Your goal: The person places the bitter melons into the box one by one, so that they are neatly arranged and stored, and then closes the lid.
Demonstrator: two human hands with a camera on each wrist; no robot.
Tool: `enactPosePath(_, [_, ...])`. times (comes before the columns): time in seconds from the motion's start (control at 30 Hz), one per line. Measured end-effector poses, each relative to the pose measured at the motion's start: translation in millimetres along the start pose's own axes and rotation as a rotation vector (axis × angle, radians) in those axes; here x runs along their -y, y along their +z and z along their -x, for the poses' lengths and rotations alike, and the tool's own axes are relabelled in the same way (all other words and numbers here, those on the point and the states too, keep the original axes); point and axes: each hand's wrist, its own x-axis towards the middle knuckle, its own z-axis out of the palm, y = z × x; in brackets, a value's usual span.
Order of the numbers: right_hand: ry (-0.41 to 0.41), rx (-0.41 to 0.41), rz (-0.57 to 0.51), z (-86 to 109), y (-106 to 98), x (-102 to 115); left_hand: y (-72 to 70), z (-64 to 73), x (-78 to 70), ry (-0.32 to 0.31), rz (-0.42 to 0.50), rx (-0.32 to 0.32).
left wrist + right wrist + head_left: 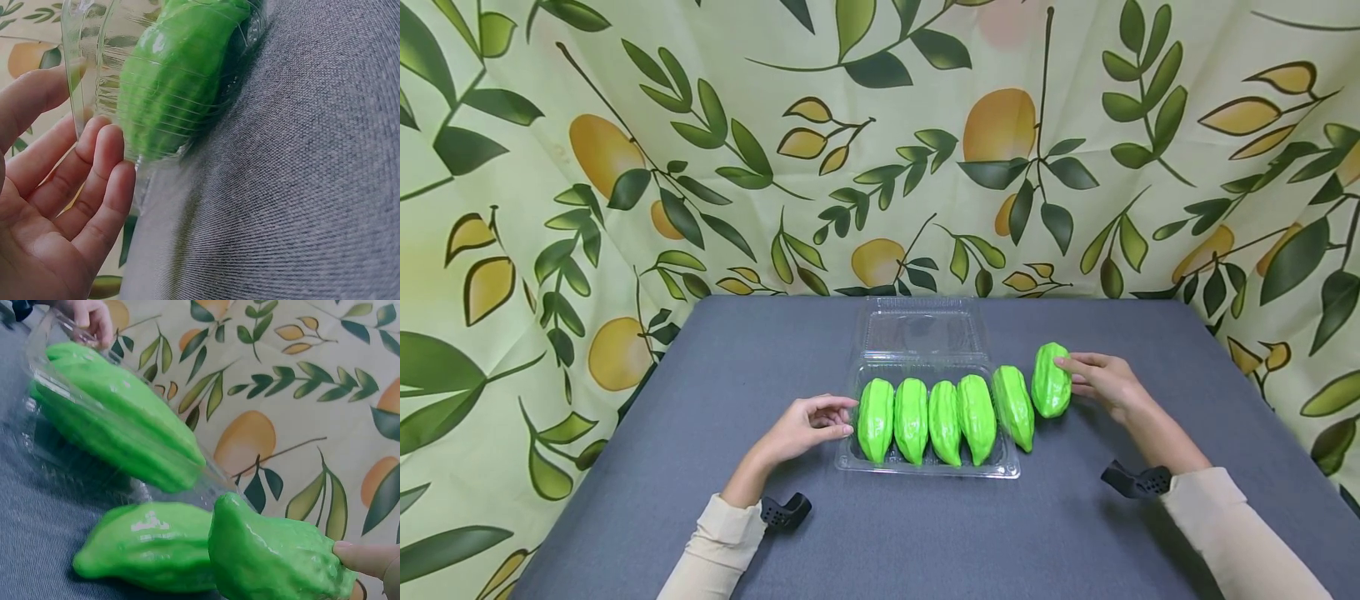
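Four-sided and clear, a plastic clamshell container [927, 471] lies with its lid [922, 329] laid back. Inside stands a row of several glossy green, ridged bitter melons [912, 421]. My left hand [812, 427] holds the container's left rim; the left wrist view shows a fingertip through the plastic and other fingers on the near side. My right hand [1105, 382] pinches another bitter melon [1051, 381] by its right side. In the right wrist view, only one finger [365, 557] shows on it. Another bitter melon [1013, 408] lies just outside the container's right wall.
A grey cloth [917, 542] covers the table. Behind it and at the sides hangs a fabric backdrop [917, 192] printed with leaves and orange fruit. Black bands sit on both wrists.
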Motion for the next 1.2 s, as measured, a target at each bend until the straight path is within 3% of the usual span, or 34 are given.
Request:
enactPosePath(0.57, [-0.121, 0.052, -0.035, 13.2, 20, 18, 0.0, -0.1, -2.0, 0.006, -0.002, 0.000])
enactPosePath(1.2, [-0.129, 0.087, -0.046, 21.7, 39, 32, -0.1, 0.3, -1.6, -0.008, -0.011, -0.004])
